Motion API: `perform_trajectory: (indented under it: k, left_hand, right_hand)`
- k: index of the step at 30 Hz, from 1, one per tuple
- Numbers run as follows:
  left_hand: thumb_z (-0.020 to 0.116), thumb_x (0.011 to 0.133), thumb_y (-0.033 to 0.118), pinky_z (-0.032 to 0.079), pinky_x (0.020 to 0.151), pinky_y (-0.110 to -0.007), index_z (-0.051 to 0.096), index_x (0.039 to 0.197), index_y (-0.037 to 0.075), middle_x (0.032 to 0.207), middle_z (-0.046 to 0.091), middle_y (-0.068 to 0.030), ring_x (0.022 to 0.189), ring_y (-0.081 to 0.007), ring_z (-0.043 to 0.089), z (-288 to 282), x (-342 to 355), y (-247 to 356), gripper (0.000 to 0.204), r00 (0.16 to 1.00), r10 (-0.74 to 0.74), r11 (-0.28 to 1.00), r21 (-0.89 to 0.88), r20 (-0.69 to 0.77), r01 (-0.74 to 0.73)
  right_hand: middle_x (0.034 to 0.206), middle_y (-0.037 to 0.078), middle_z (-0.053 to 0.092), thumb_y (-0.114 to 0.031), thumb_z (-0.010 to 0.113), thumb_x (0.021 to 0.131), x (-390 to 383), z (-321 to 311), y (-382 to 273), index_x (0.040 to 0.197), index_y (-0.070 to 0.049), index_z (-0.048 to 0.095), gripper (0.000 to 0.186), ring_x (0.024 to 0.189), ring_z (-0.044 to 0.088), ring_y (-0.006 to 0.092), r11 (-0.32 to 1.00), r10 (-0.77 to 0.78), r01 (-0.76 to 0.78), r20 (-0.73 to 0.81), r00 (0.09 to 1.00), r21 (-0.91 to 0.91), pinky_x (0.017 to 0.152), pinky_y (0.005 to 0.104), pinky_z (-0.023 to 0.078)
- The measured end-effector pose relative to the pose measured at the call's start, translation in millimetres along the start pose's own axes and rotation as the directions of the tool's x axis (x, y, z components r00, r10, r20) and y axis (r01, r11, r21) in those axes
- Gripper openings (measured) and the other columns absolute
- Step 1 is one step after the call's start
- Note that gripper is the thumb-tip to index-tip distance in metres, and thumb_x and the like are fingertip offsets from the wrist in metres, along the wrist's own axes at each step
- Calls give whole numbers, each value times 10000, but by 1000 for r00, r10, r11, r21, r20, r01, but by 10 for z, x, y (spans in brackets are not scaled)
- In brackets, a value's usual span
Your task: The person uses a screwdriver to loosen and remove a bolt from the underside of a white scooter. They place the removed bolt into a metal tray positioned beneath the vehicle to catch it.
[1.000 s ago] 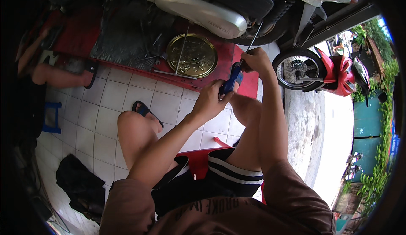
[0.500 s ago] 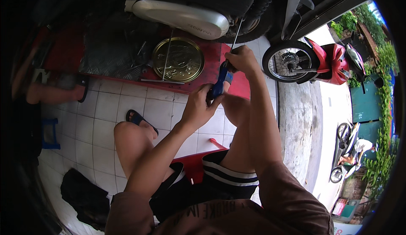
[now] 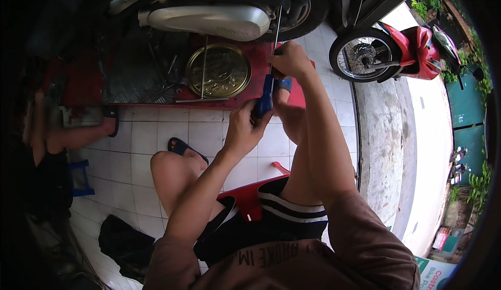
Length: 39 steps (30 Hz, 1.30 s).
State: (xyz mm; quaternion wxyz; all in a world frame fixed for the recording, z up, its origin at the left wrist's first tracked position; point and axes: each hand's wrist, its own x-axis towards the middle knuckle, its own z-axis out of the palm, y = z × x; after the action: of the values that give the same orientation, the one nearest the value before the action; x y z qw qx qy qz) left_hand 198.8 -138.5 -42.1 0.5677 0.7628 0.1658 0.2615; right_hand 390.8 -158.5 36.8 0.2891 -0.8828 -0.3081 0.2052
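Note:
A long screwdriver (image 3: 265,96) with a blue handle stands between my hands, its metal shaft slanting up to the motorbike at the rear end of its silver side cover (image 3: 209,21). My left hand (image 3: 244,129) is closed around the lower end of the handle. My right hand (image 3: 293,61) is closed around the shaft just above the handle. Where the tip meets the motorbike is dark and hard to make out. Below the silver cover, a round gold-coloured tray (image 3: 237,76) rests on a red platform (image 3: 254,60). A T-handle wrench (image 3: 204,70) stands or lies across the tray.
Loose tools lie on a dark ridged mat (image 3: 125,84) left of the tray. A co-worker's leg (image 3: 83,134) and a blue stool (image 3: 81,178) are at the left. A red motorbike (image 3: 417,60) is parked at the right. Black cloth (image 3: 125,245) lies on the tiled floor.
The view has shifted, so the red motorbike and the floor objects sit differently in the picture. Both hands keep their hold on the screwdriver, which still reaches the motorbike.

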Motion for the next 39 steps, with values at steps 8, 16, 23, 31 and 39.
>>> perform_trajectory:
  k: [8, 16, 23, 31, 39]
  left_hand:
    - [676, 851, 146, 402, 486, -294, 574, 972, -45, 644, 575, -88, 511, -145, 527, 116, -9, -153, 248, 997, -12, 999, -44, -76, 9]
    - [736, 774, 70, 467, 540, -244, 490, 1106, -17, 778, 636, -107, 589, -128, 607, 182, -32, 258, 422, 992, -7, 993, 117, -122, 22]
    - [639, 878, 219, 508, 569, -429, 477, 1138, -80, 807, 632, -239, 643, -391, 640, 263, -107, 714, 428, 940, 297, 712, 695, -169, -100]
    - [488, 951, 305, 501, 560, -497, 514, 1093, -81, 734, 628, -269, 661, -441, 631, 430, -37, 1007, 412, 960, 151, 615, 783, -236, 96]
    - [352, 990, 418, 315, 377, -326, 515, 820, 50, 501, 438, -14, 340, -166, 378, 508, 28, 598, 437, 803, -572, 718, -576, -169, 390]
  right_hand:
    - [641, 188, 666, -182, 636, 741, 13, -26, 23, 736, 97, 669, 281, 578, 690, 230, 996, 38, -41, 45, 998, 78, 570, 312, 580]
    - [721, 190, 682, -169, 641, 785, 48, -64, 149, 849, 106, 663, 284, 611, 694, 236, 978, 3, -16, 62, 998, 206, 546, 329, 577]
    - [578, 49, 566, -266, 602, 875, -54, -7, 161, 700, 8, 605, 325, 463, 504, 142, 793, -76, 70, -16, 997, 605, 451, 303, 402]
    - [748, 62, 571, -288, 445, 960, -254, 155, 125, 873, -59, 572, 276, 658, 538, 187, 17, -199, -343, 339, 919, 939, 600, 324, 466]
    - [944, 147, 617, -256, 349, 979, -767, 220, 248, 1073, -10, 509, 308, 848, 606, 255, -199, -286, -433, 371, 884, 879, 721, 387, 530]
